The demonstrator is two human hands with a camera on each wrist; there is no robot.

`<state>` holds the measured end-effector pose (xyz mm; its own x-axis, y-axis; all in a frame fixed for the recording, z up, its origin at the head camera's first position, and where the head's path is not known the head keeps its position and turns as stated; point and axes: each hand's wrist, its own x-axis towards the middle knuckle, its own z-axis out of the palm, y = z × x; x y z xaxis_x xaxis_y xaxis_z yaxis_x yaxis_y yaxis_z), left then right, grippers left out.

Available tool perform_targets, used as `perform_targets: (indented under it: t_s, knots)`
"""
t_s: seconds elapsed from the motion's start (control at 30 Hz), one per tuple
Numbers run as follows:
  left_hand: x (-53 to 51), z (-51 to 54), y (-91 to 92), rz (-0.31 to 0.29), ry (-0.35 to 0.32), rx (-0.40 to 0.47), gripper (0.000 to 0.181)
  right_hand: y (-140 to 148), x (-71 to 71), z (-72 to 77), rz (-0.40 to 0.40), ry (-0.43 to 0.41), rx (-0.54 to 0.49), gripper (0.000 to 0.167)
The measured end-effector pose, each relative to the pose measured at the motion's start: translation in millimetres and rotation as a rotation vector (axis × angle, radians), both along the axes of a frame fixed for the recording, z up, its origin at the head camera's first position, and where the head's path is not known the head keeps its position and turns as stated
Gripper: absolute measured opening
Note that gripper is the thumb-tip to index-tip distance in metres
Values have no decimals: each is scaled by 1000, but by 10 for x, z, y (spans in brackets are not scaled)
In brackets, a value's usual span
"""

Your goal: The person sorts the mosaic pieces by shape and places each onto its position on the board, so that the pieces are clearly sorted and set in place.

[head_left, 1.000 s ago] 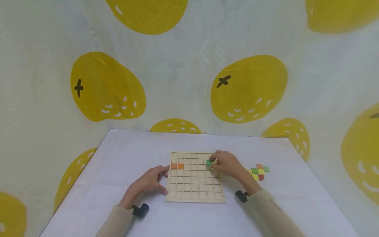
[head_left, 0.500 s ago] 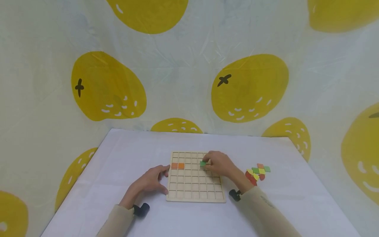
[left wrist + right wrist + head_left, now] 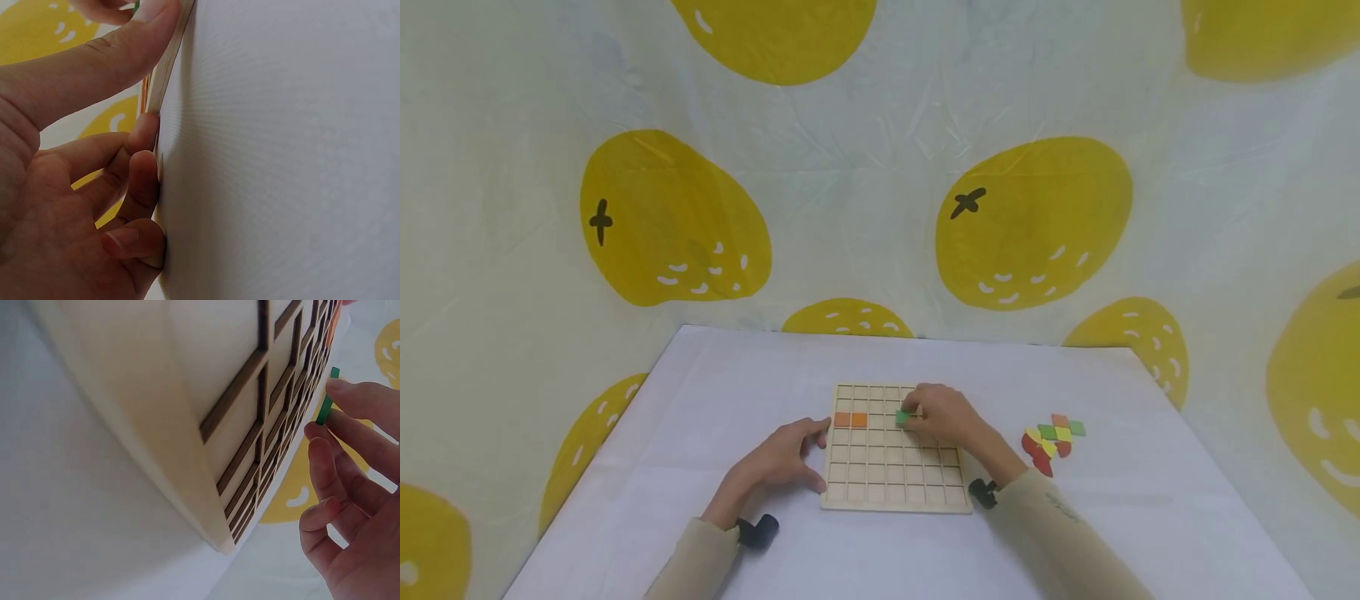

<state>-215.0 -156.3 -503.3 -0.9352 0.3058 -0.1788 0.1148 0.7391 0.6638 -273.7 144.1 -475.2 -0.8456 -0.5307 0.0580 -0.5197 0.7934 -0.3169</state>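
My right hand point(image 3: 953, 418) pinches a small green square tile point(image 3: 902, 418) between thumb and fingertips, over the upper middle of a wooden grid board point(image 3: 895, 473). The right wrist view shows the green tile point(image 3: 328, 397) edge-on, held slightly above the board's face. Two orange tiles point(image 3: 859, 420) sit side by side in cells at the board's left, in the same row band. My left hand point(image 3: 784, 454) rests along the board's left edge, thumb and fingers spread apart. In the left wrist view, the thumb and fingertips touch the board's edge point(image 3: 167, 72).
Right of the board lies a loose cluster of pieces: green, yellow and orange squares point(image 3: 1063, 434), with red pieces point(image 3: 1037, 454) of curved outline. A white cloth point(image 3: 760, 358) covers the table. Behind it hangs a curtain point(image 3: 850, 192) with yellow fruit prints.
My right hand has moved left across the board with the green tile, from near its right side toward the middle. More red pieces show from behind the forearm. The left hand stays put.
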Motion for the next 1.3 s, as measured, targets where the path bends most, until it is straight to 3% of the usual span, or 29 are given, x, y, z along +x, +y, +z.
perform_targets:
  t_s: [0.13, 0.4, 0.83, 1.3]
  knots:
    - [7, 6, -1, 5, -2, -1, 110, -29, -15, -35, 29, 15, 2, 15]
    - [6, 2, 7, 8, -3, 3, 110, -113, -44, -39, 13, -17, 17, 18]
    - [6, 15, -1, 6, -6, -2, 109, -189, -10, 15, 59, 7, 8, 15]
    - [-11, 36, -15, -7, -4, -1, 109, -244, -35, 29, 48, -17, 31, 17]
